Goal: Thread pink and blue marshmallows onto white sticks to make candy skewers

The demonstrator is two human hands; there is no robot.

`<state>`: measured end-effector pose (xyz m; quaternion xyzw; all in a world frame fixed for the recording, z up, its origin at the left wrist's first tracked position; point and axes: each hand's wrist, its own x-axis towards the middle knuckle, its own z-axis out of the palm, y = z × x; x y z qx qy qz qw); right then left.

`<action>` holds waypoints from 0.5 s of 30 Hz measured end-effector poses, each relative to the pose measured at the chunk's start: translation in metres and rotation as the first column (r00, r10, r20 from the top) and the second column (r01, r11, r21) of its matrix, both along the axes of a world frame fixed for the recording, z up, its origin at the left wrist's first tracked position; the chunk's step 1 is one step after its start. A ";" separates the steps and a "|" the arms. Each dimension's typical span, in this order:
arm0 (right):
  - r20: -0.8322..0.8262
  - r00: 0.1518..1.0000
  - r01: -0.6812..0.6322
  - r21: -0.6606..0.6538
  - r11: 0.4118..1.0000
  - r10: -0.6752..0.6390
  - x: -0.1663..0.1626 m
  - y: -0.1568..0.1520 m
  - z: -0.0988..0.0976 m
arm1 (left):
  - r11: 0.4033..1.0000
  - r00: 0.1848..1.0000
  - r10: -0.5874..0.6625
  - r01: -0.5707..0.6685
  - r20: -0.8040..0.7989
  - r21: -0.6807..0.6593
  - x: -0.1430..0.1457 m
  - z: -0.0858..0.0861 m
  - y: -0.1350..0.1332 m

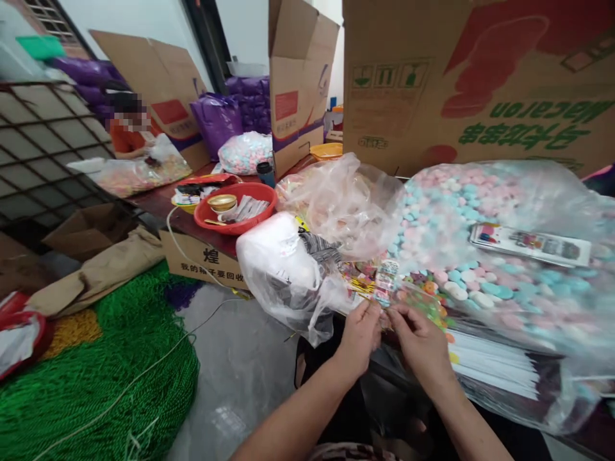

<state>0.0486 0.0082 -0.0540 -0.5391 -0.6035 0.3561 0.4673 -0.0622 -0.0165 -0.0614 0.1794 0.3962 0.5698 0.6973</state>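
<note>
My left hand (359, 336) and my right hand (423, 346) meet at the table's front edge, fingertips pinched close together. Between them they grip the near end of a small clear printed packet (385, 282), which points away from me. What exactly the fingertips pinch is partly hidden. Just left of the packet lie gold twist ties (361, 285). To the right of my right hand are a bag of colourful gummy-like sweets (435, 307) and a bundle of white sticks (494, 365) in clear plastic.
A large clear bag of pastel candies (461, 282) fills the right, with a flat printed pack (531, 244) on it. White plastic bags (283, 256), a red basin (235, 227) and cardboard boxes (408, 121) stand around. Green netting (120, 371) covers the floor left. Another person (127, 131) sits far left.
</note>
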 end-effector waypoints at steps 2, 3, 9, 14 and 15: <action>-0.118 0.992 -0.050 -0.126 0.991 0.035 0.006 -0.003 0.001 | 0.997 0.999 -0.034 0.036 -0.037 0.070 0.003 0.006 -0.003; -0.192 0.979 -0.101 -0.185 0.978 0.065 0.008 -0.005 0.003 | 0.994 0.997 -0.071 0.074 -0.037 0.083 0.003 0.010 -0.004; -0.465 0.865 -0.331 -0.247 0.911 0.188 0.029 -0.019 0.020 | 0.854 0.825 -0.509 0.519 0.245 0.028 -0.006 0.033 -0.017; -0.494 0.821 -0.459 -0.272 0.846 0.287 0.047 -0.023 0.017 | 0.789 0.695 -0.599 0.597 0.397 0.145 0.001 0.030 -0.030; -0.487 0.830 -0.443 -0.275 0.853 0.274 0.048 -0.022 0.015 | 0.807 0.705 -0.576 0.572 0.414 0.149 0.004 0.027 -0.031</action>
